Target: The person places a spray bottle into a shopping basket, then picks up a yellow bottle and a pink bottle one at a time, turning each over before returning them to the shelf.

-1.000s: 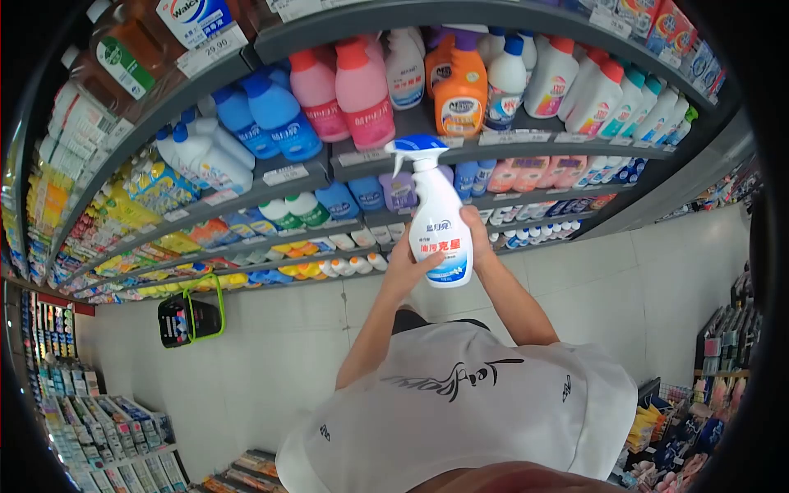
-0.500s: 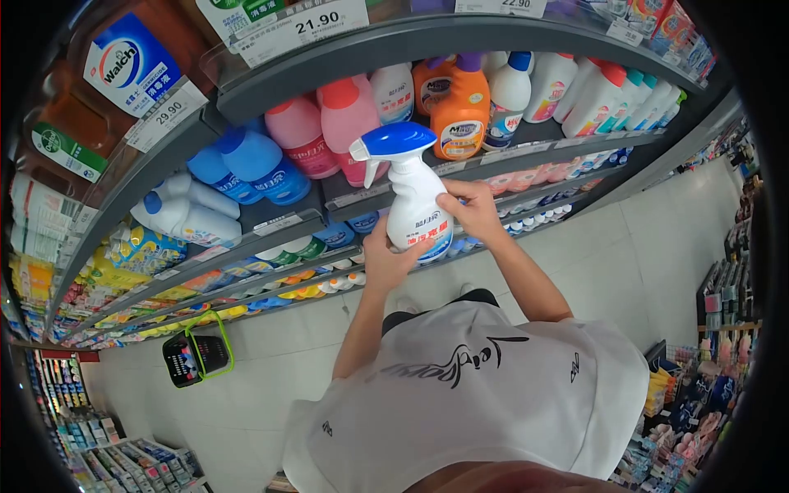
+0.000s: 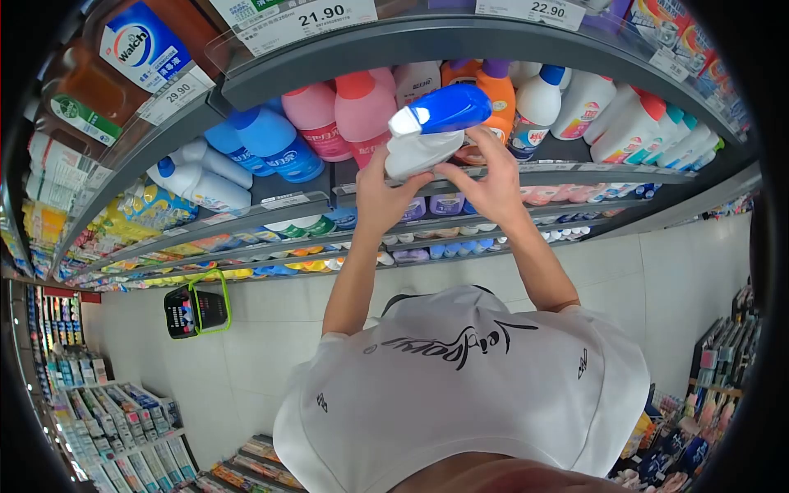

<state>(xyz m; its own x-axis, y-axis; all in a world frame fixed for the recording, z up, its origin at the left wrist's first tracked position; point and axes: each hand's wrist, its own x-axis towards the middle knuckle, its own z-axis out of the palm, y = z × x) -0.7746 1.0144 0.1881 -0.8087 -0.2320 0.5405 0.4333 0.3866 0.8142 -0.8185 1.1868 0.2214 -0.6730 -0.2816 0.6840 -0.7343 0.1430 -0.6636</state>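
Observation:
A white spray bottle (image 3: 423, 154) with a blue trigger head is held between both hands in front of the shelf, its top tipped toward the camera. My left hand (image 3: 386, 194) grips its left side, fingers partly behind it. On the right side, my right hand (image 3: 491, 178) holds it with thumb and fingers. Behind the bottle stand pink bottles (image 3: 364, 107) and an orange bottle (image 3: 496, 99). The spray bottle's label is out of sight.
Blue bottles (image 3: 279, 146) stand left on the curved shelf (image 3: 526, 174); white bottles (image 3: 585, 108) stand right. Price tags line the upper shelf edge (image 3: 411, 39). A black basket with a green handle (image 3: 197, 308) is on the floor at left. Racks stand in both lower corners.
Both hands have raised the spray bottle toward the upper shelf and tipped it, so its front label no longer shows. The view has also shifted a little.

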